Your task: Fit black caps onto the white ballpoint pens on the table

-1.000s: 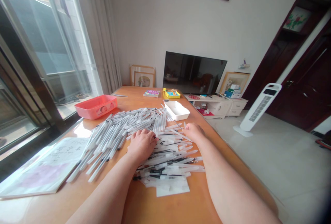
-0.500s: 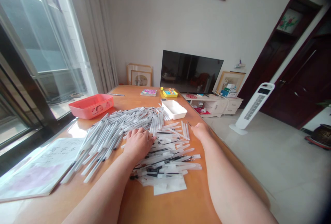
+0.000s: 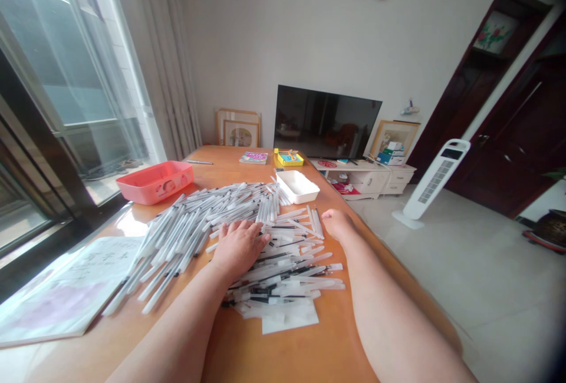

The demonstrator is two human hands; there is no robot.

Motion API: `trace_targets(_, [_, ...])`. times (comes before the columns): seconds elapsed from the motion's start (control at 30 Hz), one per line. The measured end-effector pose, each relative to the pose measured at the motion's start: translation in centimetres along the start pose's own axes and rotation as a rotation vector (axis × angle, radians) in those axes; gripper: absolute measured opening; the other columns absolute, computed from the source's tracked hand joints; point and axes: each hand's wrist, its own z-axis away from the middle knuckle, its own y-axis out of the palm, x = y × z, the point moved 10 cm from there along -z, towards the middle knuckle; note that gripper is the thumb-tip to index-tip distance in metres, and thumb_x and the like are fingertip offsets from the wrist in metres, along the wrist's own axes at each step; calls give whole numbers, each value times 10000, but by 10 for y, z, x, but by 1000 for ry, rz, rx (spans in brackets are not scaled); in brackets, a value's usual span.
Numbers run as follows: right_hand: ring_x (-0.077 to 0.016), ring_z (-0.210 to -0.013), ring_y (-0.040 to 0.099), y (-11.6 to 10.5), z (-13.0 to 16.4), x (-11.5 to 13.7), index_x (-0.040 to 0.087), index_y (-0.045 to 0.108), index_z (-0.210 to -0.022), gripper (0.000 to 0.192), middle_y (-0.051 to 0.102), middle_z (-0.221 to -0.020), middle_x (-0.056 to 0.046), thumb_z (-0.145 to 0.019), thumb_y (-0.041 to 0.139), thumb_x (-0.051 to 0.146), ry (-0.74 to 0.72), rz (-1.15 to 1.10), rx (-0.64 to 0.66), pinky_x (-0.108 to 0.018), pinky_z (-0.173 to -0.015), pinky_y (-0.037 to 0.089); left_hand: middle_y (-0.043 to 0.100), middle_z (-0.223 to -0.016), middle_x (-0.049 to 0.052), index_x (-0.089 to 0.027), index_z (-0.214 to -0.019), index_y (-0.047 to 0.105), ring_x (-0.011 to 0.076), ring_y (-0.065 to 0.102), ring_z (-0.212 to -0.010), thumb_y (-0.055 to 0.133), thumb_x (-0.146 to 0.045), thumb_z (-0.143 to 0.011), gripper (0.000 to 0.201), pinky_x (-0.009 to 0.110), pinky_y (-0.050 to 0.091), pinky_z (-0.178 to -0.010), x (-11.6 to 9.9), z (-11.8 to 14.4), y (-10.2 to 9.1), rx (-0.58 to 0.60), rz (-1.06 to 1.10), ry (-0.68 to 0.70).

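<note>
My left hand (image 3: 241,246) lies palm down, fingers spread, at the left edge of a pile of loose pen parts (image 3: 287,268): translucent barrels, caps and thin black refills. My right hand (image 3: 339,224) is closed at the pile's right side, beside a few pen barrels (image 3: 313,221) lying side by side. A dark strip shows along the barrel nearest that hand. Whatever its curled fingers hold is hidden. Left of my left hand spreads a large heap of pens (image 3: 186,230) with translucent barrels.
Beyond the heap stand a pink basket (image 3: 154,184) and a white tray (image 3: 298,188). A workbook (image 3: 66,294) lies at the left, and a white sheet (image 3: 292,319) under the nearest parts. A yellow box (image 3: 290,159) and a small booklet (image 3: 253,158) sit at the table's far end.
A thin dark refill stuck out from my right hand before; now it no longer shows there, and a dark strip appears along the nearest barrel. My left hand has barely moved.
</note>
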Motion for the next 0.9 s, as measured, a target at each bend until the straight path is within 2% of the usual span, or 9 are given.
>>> trace_targets(0.2, [-208, -676, 651, -11, 4, -7, 242, 749, -895, 201, 751, -845, -57, -831, 580, 329, 90, -30, -37, -281, -599, 434, 669, -1241, 113, -287, -1113, 705, 356, 512, -1239, 403, -555, -979, 425, 600, 230, -1116, 1, 0, -2, 16, 12, -25])
trace_targets(0.33, [-206, -731, 658, -18, 7, 0, 244, 746, -912, 221, 758, -905, -60, -839, 565, 346, 105, -56, -76, -273, -608, 415, 680, -1187, 110, -277, -1035, 729, 344, 529, -1212, 380, -553, -988, 448, 600, 212, -1131, 0, -1, -3, 10, 9, -24])
trace_targets(0.4, [-207, -778, 660, -21, 9, 6, 255, 746, -909, 219, 758, -922, -52, -844, 558, 347, 99, -71, -94, -270, -623, 411, 684, -1169, 107, -285, -1030, 735, 345, 533, -1208, 368, -560, -992, 460, 613, 210, -1130, 0, -1, -3, 5, 14, -16])
trace_targets(0.57, [-206, -807, 646, -24, 17, 22, 271, 738, -884, 197, 756, -915, -24, -847, 558, 342, 68, -106, -113, -273, -634, 392, 670, -1247, 104, -327, -1183, 702, 365, 486, -1282, 386, -559, -993, 436, 698, 155, -1127, -3, -2, -1, -3, 43, 4])
trace_targets(0.63, [-202, -806, 641, -25, 19, 27, 267, 736, -871, 190, 756, -912, -19, -846, 560, 334, 55, -116, -111, -272, -634, 387, 670, -1248, 109, -313, -1162, 709, 368, 475, -1292, 381, -555, -996, 440, 718, 131, -1126, -3, -2, -1, -4, 34, 0])
trace_targets(0.8, [-203, -840, 641, -30, 25, 38, 270, 732, -867, 192, 758, -924, -8, -858, 544, 309, 6, -144, -132, -274, -639, 375, 684, -1154, 115, -269, -972, 750, 370, 505, -1235, 349, -578, -998, 506, 718, 115, -1132, 2, -3, -2, 21, -12, -50])
trace_targets(0.9, [-204, -859, 642, -34, 28, 46, 277, 736, -893, 195, 759, -934, -5, -857, 545, 291, -29, -161, -161, -275, -660, 378, 664, -1198, 111, -293, -1016, 746, 367, 506, -1238, 332, -593, -997, 511, 693, 139, -1139, 4, -4, -5, -9, -16, -58])
